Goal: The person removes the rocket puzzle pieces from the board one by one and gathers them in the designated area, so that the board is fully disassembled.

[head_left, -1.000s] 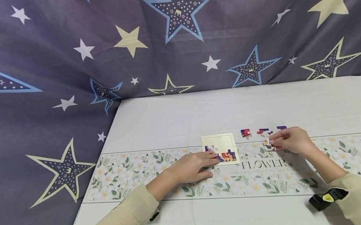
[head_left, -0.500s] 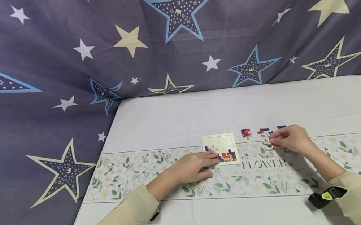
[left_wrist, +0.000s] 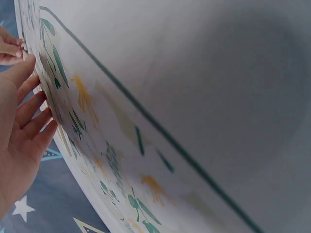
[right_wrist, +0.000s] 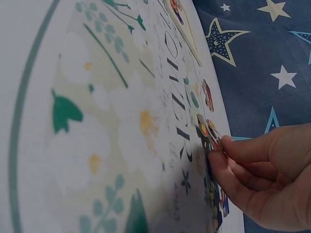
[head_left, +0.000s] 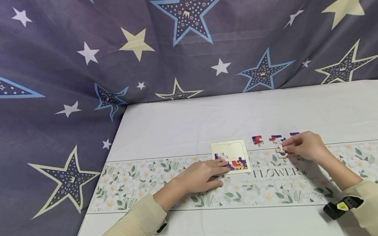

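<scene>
My left hand (head_left: 202, 175) lies with straight fingers over the lower left corner of a pale square puzzle board (head_left: 227, 147). Several joined pieces, purple, red and yellow, fill the board's lower part; its upper part shows bare wood. To the right of the board, my right hand (head_left: 306, 146) pinches a light-coloured jigsaw piece (head_left: 281, 153) between thumb and forefinger. The right wrist view shows the piece (right_wrist: 212, 137) tilted at the fingertips, close to the cloth. From the left wrist, my left hand (left_wrist: 24, 116) appears with fingers extended along the board's edge.
Loose jigsaw pieces lie behind the right hand: a red one (head_left: 257, 140), a red and purple one (head_left: 275, 138) and a purple one (head_left: 294, 133) partly covered by the hand. A flower-print band (head_left: 265, 196) crosses the white table cover (head_left: 182, 122). A star-patterned curtain (head_left: 157, 71) hangs behind.
My right hand has risen very slightly, and the pinched jigsaw piece has tilted a little. The left hand and the board have stayed put.
</scene>
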Action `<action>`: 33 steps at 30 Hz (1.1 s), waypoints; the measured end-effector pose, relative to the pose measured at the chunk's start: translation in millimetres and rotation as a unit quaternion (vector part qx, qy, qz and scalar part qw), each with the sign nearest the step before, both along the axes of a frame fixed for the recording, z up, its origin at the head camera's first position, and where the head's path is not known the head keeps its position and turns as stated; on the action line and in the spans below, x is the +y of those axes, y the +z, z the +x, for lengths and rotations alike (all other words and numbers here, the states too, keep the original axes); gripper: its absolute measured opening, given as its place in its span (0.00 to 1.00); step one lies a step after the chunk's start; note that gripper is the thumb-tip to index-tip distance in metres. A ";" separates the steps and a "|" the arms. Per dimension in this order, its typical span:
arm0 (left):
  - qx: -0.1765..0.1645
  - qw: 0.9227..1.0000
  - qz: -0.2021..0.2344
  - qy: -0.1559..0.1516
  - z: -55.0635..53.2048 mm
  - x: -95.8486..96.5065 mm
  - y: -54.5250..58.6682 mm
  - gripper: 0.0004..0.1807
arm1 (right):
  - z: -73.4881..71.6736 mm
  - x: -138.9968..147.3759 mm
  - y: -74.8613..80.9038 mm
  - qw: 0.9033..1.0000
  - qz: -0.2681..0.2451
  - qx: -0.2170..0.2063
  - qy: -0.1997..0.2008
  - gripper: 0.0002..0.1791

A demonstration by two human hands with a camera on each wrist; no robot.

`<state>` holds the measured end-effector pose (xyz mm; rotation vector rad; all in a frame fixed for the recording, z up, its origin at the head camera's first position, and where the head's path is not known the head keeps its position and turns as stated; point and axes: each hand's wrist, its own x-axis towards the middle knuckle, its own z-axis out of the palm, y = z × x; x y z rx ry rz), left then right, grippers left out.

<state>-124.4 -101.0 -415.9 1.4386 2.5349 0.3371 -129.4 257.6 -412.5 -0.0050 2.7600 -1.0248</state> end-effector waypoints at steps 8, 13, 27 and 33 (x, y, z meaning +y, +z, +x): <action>-0.006 1.000 -0.001 0.003 0.6 -0.1 0.7 0.26 | 0.6 0.3 1.0 1.000 0.012 0.007 0.005 0.12; -0.002 1.000 0.001 0.001 0.8 0.1 0.5 0.26 | 1.0 1.2 1.8 1.000 0.016 0.013 0.008 0.12; 0.000 1.000 0.002 0.001 1.7 -0.2 4.1 0.25 | -3.2 -13.3 17.4 0.998 0.034 0.042 0.020 0.13; -0.010 1.000 -0.011 0.010 3.2 1.0 4.2 0.26 | -7.3 -42.5 17.4 0.998 0.013 0.046 0.041 0.12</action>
